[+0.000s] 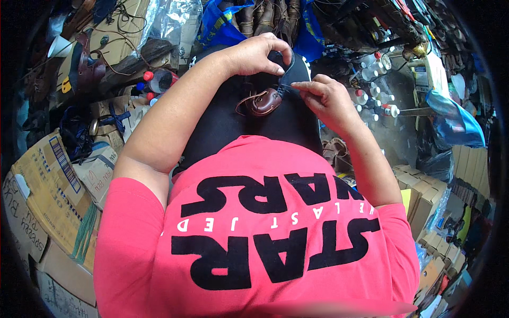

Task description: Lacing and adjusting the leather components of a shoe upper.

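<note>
Clutter fills the room on every side: flattened and stacked cardboard boxes [50,185] lean at the person's left, more boxes [424,204] pile up at the right, and no bare surface shows anywhere, the work resting instead on the person's lap, which is covered in black cloth [233,122]. There, in the upper middle of the view, lies a small brown leather shoe [265,102], rounded and glossy, with thin brown laces looping off its near side. A dark strap [286,77], flat and narrow, rises from it. The left hand [260,53] curls over the strap's upper end, its grip a tight pinch of thumb and fingertips on it. The right hand [326,98] sits just beside the shoe, thumb and forefinger closed narrowly on the strap's lower part. White plastic bottles with red caps [374,87] stand in a cluster beyond the right hand. A red and blue bottle [156,80] lies by the left forearm. A blue plastic bag [456,122] slumps at the right, and crumpled clear sheeting [172,21] hangs at the top. The person's pink shirt [254,233] fills the lower view and hides whatever lies below the lap.
</note>
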The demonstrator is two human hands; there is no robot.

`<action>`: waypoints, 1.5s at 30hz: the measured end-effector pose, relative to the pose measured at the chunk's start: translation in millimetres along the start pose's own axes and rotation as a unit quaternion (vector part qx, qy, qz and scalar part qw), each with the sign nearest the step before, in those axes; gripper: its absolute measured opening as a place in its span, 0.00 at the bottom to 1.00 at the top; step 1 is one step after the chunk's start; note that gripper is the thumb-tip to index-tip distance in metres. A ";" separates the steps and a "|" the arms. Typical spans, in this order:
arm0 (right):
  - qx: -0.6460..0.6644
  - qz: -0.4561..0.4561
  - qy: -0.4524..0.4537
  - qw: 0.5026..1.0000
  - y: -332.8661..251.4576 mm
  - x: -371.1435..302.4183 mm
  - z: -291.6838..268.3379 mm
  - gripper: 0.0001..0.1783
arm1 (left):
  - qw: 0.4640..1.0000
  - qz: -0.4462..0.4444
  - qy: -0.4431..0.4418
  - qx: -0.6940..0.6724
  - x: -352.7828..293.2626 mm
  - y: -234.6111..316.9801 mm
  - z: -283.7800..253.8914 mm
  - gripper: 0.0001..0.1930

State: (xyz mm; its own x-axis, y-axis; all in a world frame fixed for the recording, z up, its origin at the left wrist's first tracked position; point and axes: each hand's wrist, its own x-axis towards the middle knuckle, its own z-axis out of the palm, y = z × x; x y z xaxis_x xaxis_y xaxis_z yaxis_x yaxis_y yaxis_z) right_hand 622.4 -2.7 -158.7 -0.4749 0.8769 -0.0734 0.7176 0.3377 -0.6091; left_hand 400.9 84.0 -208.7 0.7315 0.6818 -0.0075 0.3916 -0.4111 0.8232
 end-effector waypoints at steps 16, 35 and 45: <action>-0.151 0.019 -0.011 0.988 -25.4 10.1 4.7 0.12 | 0.997 -0.016 -0.050 -0.061 -3.1 6.1 -9.1 0.12; 0.220 0.037 -0.062 0.973 32.5 31.4 20.5 0.10 | 1.000 0.002 -0.027 0.005 -5.8 -6.3 0.0 0.19; 0.022 -0.070 0.094 0.993 14.3 13.9 27.7 0.10 | 0.966 -0.136 0.066 0.210 -82.0 5.0 -39.1 0.14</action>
State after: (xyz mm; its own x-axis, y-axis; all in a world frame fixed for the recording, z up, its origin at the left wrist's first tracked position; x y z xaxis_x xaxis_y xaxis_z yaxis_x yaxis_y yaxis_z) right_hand 611.9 4.8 -190.3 -0.4620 0.8722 0.1607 0.6262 0.4492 -0.6373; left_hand 321.1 49.7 -181.8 0.5032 0.8589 -0.0955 0.7715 -0.3966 0.4975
